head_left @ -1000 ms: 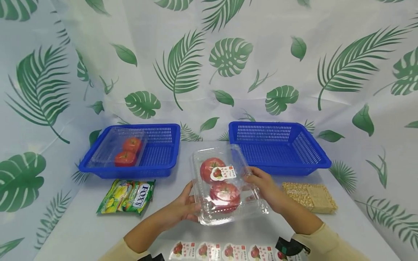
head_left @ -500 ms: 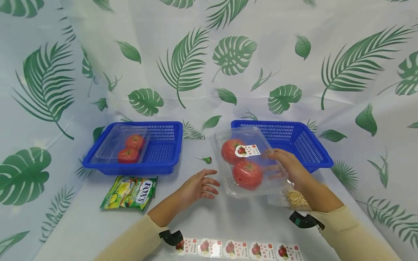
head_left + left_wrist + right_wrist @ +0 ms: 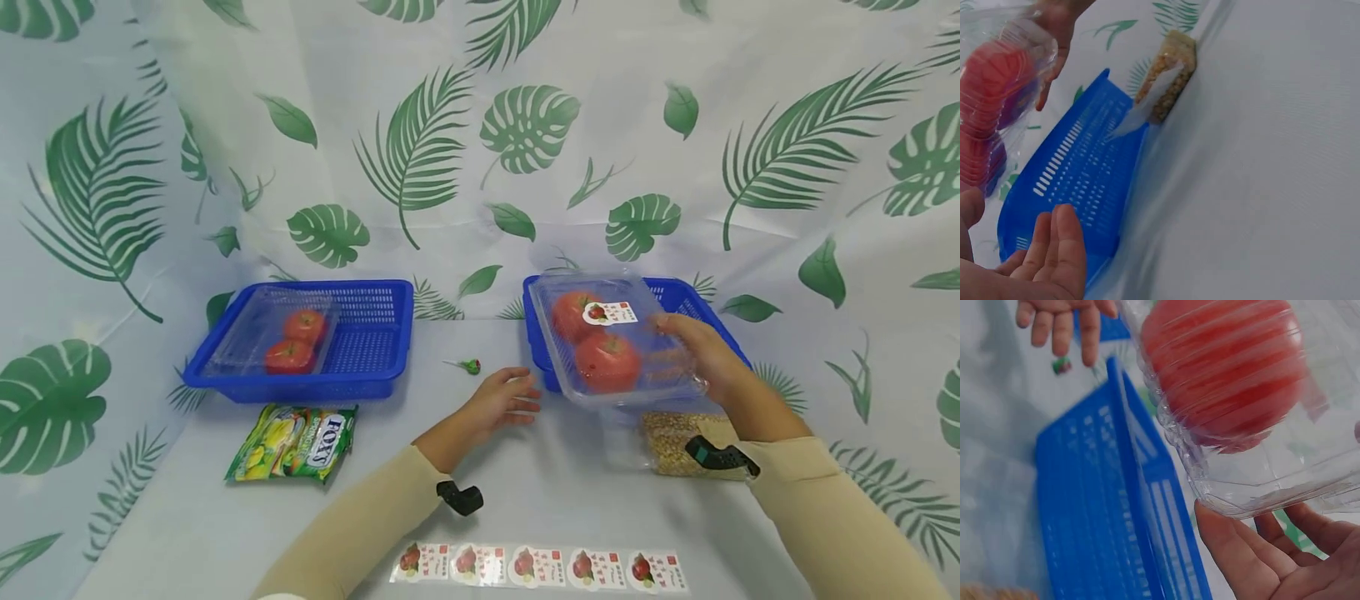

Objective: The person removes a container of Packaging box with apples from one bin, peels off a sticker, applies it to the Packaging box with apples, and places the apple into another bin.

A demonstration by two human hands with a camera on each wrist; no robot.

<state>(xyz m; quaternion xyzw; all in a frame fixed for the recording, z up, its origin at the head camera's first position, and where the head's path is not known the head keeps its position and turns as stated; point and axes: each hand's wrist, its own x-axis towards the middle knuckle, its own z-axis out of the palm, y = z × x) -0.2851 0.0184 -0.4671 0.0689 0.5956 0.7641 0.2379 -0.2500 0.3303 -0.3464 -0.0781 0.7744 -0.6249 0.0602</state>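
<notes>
My right hand [image 3: 693, 346] grips the right edge of a clear clamshell box [image 3: 611, 342] and holds it tilted in the air over the right blue basket [image 3: 536, 329]. The box holds two red tomatoes [image 3: 606, 360] and has a white sticker [image 3: 611, 313] on its lid. In the right wrist view my fingers [image 3: 1254, 556] lie under the box [image 3: 1241, 381], above the basket [image 3: 1110, 512]. My left hand [image 3: 508, 398] hovers open over the table beside the basket's near left corner, holding nothing. The left wrist view shows this hand [image 3: 1047, 256] beside the basket wall [image 3: 1079, 175].
The left blue basket [image 3: 375, 367] holds another clear box with two tomatoes [image 3: 288, 342]. A green Fox's candy bag [image 3: 296, 442] lies before it. A bag of corn kernels [image 3: 675, 437] lies under my right forearm. A sticker strip [image 3: 536, 567] lies at the near edge; a small green-red object [image 3: 470, 366] sits mid-table.
My right hand lifted the clamshell box from the table's middle and carried it right and back, over the right basket. My left hand let go of it and now hovers open.
</notes>
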